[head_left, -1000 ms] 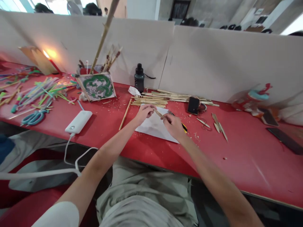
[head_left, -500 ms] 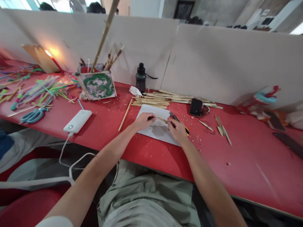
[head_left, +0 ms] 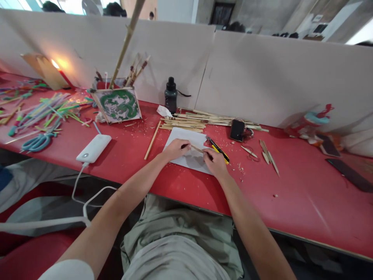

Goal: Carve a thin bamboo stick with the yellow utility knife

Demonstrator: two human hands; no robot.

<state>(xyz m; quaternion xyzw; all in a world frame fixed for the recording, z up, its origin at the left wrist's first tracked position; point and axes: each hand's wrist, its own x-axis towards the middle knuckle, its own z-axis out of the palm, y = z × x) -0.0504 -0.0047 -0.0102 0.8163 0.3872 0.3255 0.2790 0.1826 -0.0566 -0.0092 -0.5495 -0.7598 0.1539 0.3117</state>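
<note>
Between my two hands I hold a thin bamboo strip (head_left: 197, 149) above a sheet of white paper (head_left: 190, 163) on the red table. My left hand (head_left: 177, 149) pinches its left end, and the fingertips of my right hand (head_left: 216, 160) are closed on its right end. A yellow and black utility knife (head_left: 218, 149) lies just beyond my right hand, at the paper's right edge. Behind the paper is a pile of bamboo strips (head_left: 186, 125). A single bamboo stick (head_left: 152, 140) lies left of the paper.
Left of me are a white power bank (head_left: 93, 148) with a cable, blue scissors (head_left: 37, 142), colourful sticks (head_left: 43, 112) and a lit candle (head_left: 62, 74). A dragon-painted box (head_left: 119, 105) and a dark bottle (head_left: 171, 96) stand near the partition. Pointed bamboo pieces (head_left: 269, 155) lie at right.
My right hand has shifted slightly away from the utility knife, which now shows more fully. The strip is still between both hands, turned a little. The whole view has shifted slightly.
</note>
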